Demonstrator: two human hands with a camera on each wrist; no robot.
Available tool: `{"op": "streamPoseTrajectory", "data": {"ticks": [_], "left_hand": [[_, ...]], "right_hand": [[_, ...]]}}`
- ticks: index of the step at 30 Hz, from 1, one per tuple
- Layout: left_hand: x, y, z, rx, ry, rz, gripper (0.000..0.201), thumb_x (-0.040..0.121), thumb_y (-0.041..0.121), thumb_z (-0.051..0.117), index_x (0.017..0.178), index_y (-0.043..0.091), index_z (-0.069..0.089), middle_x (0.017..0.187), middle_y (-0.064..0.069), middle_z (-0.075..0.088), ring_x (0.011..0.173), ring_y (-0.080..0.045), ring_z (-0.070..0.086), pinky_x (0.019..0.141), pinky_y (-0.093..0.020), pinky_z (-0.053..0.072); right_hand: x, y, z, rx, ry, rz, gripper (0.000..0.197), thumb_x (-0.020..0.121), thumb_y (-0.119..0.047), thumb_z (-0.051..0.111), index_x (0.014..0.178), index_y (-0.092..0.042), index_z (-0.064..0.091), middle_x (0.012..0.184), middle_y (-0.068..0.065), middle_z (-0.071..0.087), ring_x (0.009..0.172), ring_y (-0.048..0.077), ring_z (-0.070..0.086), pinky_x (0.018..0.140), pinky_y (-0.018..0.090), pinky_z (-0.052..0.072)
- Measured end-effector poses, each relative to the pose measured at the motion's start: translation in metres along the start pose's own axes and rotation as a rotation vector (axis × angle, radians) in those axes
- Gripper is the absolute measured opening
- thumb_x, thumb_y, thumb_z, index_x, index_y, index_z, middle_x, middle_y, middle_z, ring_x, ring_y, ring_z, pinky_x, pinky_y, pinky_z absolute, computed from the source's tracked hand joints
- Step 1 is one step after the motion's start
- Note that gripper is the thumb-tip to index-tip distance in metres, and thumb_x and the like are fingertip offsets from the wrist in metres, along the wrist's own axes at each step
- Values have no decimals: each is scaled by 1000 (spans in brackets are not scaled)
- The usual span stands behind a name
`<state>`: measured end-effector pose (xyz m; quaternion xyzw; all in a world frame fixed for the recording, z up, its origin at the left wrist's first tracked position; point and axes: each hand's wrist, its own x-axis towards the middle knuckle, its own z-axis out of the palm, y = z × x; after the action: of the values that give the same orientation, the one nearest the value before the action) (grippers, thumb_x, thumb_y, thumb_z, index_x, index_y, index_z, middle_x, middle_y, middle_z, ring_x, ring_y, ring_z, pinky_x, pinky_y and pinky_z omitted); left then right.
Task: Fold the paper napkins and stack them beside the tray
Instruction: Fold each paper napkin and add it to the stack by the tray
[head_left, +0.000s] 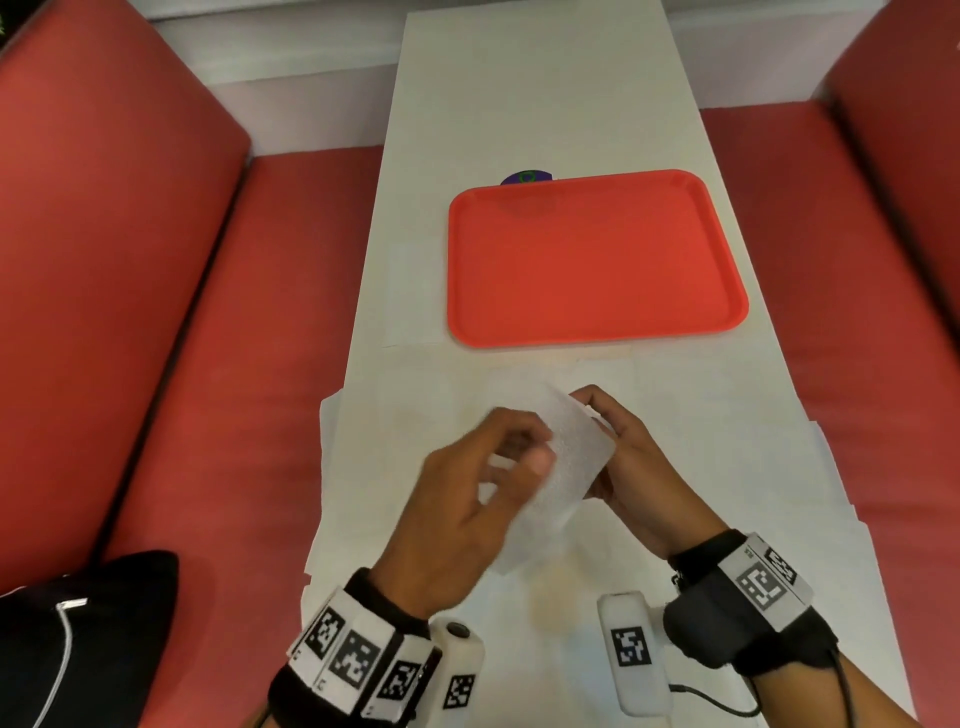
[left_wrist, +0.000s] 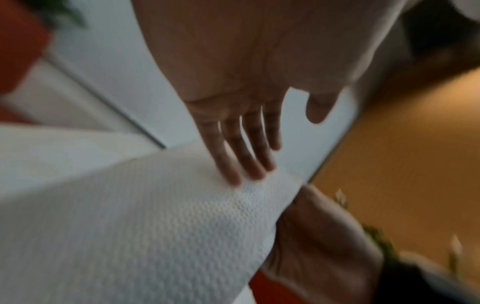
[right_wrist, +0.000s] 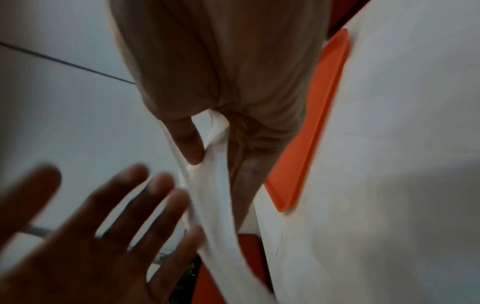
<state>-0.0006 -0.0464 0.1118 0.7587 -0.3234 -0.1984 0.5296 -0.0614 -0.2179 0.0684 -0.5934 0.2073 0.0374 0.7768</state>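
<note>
A white paper napkin (head_left: 561, 467) is held above the near end of the white table (head_left: 545, 104), between both hands. The right hand (head_left: 631, 467) pinches the napkin's edge between thumb and fingers (right_wrist: 241, 164). The left hand (head_left: 467, 499) lies flat against the sheet, its fingers (left_wrist: 233, 164) straight, slightly spread and touching the paper. The orange tray (head_left: 597, 260) sits farther along the table, apart from the hands. More flat napkins (head_left: 363, 467) lie beneath, on the table.
</note>
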Motion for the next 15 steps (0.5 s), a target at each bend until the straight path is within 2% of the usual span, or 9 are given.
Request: {"op": "streamPoseTrajectory", "data": {"ticks": [3, 5, 6, 8, 9, 10, 11, 13, 15], "left_hand": [[5, -25, -14, 59, 255, -72, 26, 92, 39, 53, 114, 27, 58, 105, 12, 60, 100, -12, 61, 81, -17, 48], [6, -42, -20, 121, 131, -179, 35, 89, 46, 57, 119, 29, 57, 110, 14, 57, 100, -8, 60, 82, -16, 46], [8, -48, -21, 101, 29, -230, 31, 90, 46, 60, 115, 28, 61, 105, 15, 59, 93, -5, 61, 79, -17, 46], [12, -56, -22, 20, -75, -291, 14, 93, 36, 64, 95, 22, 66, 83, 15, 62, 73, -4, 57, 69, -20, 44], [18, -60, -23, -15, -45, -309, 13, 94, 31, 64, 88, 20, 66, 75, 14, 60, 66, -6, 53, 64, -21, 43], [24, -67, -27, -35, 21, -335, 13, 94, 28, 65, 84, 19, 66, 71, 12, 58, 61, -6, 50, 59, -21, 42], [34, -74, -33, -42, 107, -372, 13, 94, 27, 65, 84, 18, 66, 71, 10, 59, 59, -7, 50, 56, -22, 43], [58, -94, -51, -49, 275, -436, 14, 95, 27, 64, 87, 15, 67, 73, 7, 61, 62, -9, 54, 56, -24, 48], [85, -118, -73, -76, 371, -474, 16, 96, 26, 63, 90, 12, 69, 77, 2, 63, 68, -11, 58, 58, -26, 51]], "right_hand": [[2, -2, -3, 73, 20, 45, 23, 102, -6, 39, 86, -15, 52, 74, 1, 48, 62, 15, 44, 54, 25, 42], [5, -2, -3, 112, 25, 55, 22, 103, -14, 42, 81, -14, 48, 70, -2, 46, 61, 15, 41, 54, 25, 39], [7, -3, -1, 120, 24, 52, 22, 101, -22, 47, 83, -11, 48, 72, 0, 46, 63, 17, 41, 55, 25, 39], [13, -2, 1, 100, 31, 55, 46, 87, -48, 62, 96, -4, 51, 83, 13, 49, 73, 25, 45, 62, 33, 41], [17, -1, 2, 95, 46, 61, 54, 83, -53, 63, 104, -5, 54, 91, 19, 53, 79, 29, 50, 67, 41, 45], [21, -1, 3, 107, 80, 66, 48, 86, -51, 60, 109, -8, 55, 104, 22, 60, 87, 32, 58, 73, 46, 50], [25, 0, 1, 127, 123, 67, 35, 93, -43, 54, 107, -11, 55, 113, 17, 66, 94, 31, 65, 79, 48, 54], [31, 4, -8, 148, 211, 53, 20, 100, -32, 46, 104, -13, 52, 117, 10, 70, 99, 31, 71, 87, 52, 55], [31, 8, -20, 150, 276, 38, 23, 96, -32, 48, 104, -11, 52, 115, 10, 72, 99, 36, 71, 91, 55, 53]]}}
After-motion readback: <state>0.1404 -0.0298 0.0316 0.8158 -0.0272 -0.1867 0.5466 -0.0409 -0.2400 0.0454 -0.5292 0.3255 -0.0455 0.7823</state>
